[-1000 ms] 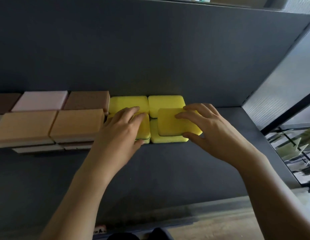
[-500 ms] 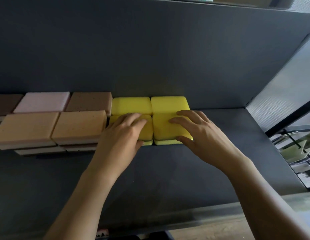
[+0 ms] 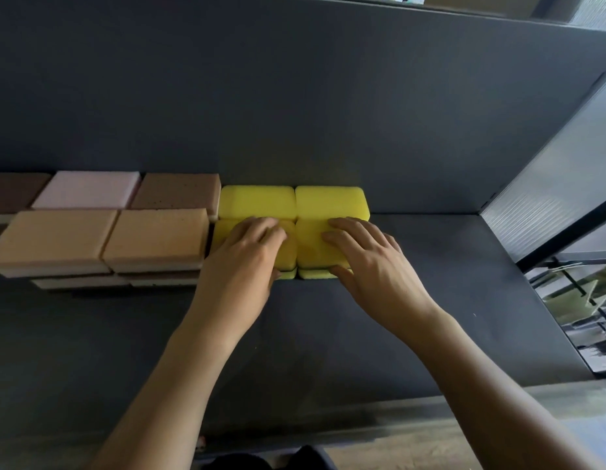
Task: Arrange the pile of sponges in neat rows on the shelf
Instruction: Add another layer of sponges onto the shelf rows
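Squared up since a second ago, the right front yellow sponge (image 3: 311,252) now sits flush against the left front yellow sponge (image 3: 290,256). The right hand (image 3: 372,266) and left hand (image 3: 244,266) lie side by side, apart, fingers flat on these sponges and thumbs at their front edges. Behind them sit two back yellow sponges (image 3: 257,201), tan sponges (image 3: 155,237) to their left, on the dark shelf (image 3: 328,334).

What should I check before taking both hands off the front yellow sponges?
1. Left hand rests on left front sponge: ok.
2. Right hand rests on right front sponge: ok.
3. Front pair butted against back yellow sponges: ok.
4. Front pair touching side by side: ok.
5. Lower sponges flush under them: cannot tell.
6. Bare shelf to the right: ok.
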A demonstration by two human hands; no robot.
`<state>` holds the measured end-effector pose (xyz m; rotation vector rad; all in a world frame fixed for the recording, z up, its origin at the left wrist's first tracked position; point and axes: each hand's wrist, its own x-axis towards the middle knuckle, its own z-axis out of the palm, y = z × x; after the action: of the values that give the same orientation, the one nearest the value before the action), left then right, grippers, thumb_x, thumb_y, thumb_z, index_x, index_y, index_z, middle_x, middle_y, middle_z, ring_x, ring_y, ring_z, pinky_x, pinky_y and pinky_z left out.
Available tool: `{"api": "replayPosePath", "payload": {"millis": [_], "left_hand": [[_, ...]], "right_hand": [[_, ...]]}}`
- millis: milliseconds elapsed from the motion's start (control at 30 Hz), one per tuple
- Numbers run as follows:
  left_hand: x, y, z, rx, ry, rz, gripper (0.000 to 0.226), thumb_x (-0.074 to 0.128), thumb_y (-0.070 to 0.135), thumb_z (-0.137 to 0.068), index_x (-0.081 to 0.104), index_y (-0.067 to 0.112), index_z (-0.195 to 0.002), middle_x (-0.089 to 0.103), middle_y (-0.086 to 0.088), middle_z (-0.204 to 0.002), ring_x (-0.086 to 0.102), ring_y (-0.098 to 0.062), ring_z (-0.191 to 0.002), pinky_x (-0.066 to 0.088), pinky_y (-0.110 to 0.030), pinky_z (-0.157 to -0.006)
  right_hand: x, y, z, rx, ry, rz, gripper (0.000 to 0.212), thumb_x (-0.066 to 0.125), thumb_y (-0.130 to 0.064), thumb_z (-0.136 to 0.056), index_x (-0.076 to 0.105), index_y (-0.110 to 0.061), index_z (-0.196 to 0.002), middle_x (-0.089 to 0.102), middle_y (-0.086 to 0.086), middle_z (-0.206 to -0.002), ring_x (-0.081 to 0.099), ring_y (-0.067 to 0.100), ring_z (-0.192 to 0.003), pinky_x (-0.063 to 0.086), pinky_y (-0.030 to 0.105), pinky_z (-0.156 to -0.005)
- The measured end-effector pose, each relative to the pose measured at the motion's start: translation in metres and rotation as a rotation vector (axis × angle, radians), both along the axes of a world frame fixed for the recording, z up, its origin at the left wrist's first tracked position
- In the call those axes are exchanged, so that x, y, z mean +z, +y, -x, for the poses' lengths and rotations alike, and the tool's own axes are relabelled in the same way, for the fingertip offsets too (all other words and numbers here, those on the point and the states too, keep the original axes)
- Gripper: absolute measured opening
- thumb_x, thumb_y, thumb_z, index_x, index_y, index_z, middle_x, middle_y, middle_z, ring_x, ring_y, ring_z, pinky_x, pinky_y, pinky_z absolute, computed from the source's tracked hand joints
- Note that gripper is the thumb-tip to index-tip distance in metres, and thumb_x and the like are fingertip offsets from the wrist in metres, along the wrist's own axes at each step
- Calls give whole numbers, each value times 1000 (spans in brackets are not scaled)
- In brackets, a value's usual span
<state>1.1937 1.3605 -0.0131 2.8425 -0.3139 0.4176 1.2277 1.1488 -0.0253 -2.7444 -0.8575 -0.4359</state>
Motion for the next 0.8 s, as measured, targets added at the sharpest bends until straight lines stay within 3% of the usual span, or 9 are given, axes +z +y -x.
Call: {"api": "replayPosePath", "payload": {"millis": [167,233,467,600,800], "left_hand": [[1,0,8,0,21,-11,62,78,17,-78,53,18,-135,43,0,-148,37,-25,-139,40,-37,-105],[5,2,18,-4,12,3,67,77,24,-79,49,19,-139,39,-1,-152,34,-25,-141,36,-39,-108],[19,31,82,174,-251,182,27,61,23,-88,65,14,-113,60,0,-118,59,-23,-106,50,-42,-81],[24,59,119,355,-331,190,24,62,23,-87,65,16,-110,64,3,-109,62,-22,-100,52,-40,-76],[25,130,193,591,-329,228,29,62,30,-88,65,16,-113,65,5,-106,63,-18,-94,52,-33,-68]], "right_hand": [[11,0,5,-1,42,17,62,76,-37,-80,54,-16,-134,47,6,-145,40,34,-137,40,51,-105],[21,2,8,23,33,-8,63,70,-42,-83,51,-18,-138,45,5,-147,37,32,-138,38,50,-106],[52,54,30,273,-64,-131,40,62,-33,-93,59,-16,-129,59,2,-128,54,25,-120,51,42,-92],[59,104,54,421,-72,-140,35,62,-29,-91,62,-17,-124,64,-2,-120,59,23,-111,52,37,-81],[68,205,98,654,-43,-151,38,63,-28,-91,60,-15,-126,64,1,-121,60,25,-111,54,40,-83]]}}
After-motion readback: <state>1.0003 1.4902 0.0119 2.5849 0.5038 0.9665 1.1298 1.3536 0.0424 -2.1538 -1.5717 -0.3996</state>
